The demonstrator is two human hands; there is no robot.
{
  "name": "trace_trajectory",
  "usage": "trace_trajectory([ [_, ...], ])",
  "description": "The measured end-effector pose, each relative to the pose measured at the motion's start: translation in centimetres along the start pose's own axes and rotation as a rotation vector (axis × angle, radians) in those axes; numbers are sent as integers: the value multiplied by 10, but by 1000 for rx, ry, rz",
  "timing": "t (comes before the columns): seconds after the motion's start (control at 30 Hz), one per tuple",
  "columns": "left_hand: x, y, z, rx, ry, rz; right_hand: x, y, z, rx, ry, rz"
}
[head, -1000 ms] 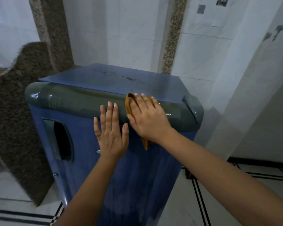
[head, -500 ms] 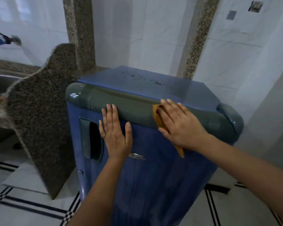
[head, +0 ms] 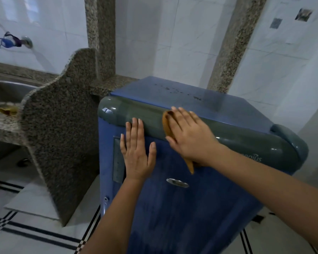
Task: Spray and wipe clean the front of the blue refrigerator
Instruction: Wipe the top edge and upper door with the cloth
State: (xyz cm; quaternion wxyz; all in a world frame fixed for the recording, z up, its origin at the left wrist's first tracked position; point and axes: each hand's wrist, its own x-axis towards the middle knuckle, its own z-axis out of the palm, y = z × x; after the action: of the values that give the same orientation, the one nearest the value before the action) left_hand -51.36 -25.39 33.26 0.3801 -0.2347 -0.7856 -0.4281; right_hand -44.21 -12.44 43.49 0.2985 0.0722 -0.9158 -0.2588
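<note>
The blue refrigerator (head: 182, 208) stands on the tiled floor beside a speckled granite counter (head: 62, 129), its front facing the person. A grey-green band (head: 246, 142) runs across the top of the door. The right hand (head: 189, 136) lies flat with spread fingers, pressing an orange cloth (head: 167, 123) against that band. The left hand (head: 136, 151) rests open and empty on the door, just beside the cloth.
</note>
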Motion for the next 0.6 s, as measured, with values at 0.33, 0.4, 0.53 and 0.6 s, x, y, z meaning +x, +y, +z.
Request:
trace_trajectory([
  [0.33,-1,-20,-6,10,9,-76,-5,1,-2,-16,-7,-61],
  [0.4,-4,-25,-7,0,12,-108,27,-18,0,21,-50,-40],
  [0.53,-3,-20,-5,-85,58,-221,73,-48,0,30,-128,-143],
  [0.6,0,-21,-5,-140,88,-320,61,-36,1,-23,-103,-257],
])
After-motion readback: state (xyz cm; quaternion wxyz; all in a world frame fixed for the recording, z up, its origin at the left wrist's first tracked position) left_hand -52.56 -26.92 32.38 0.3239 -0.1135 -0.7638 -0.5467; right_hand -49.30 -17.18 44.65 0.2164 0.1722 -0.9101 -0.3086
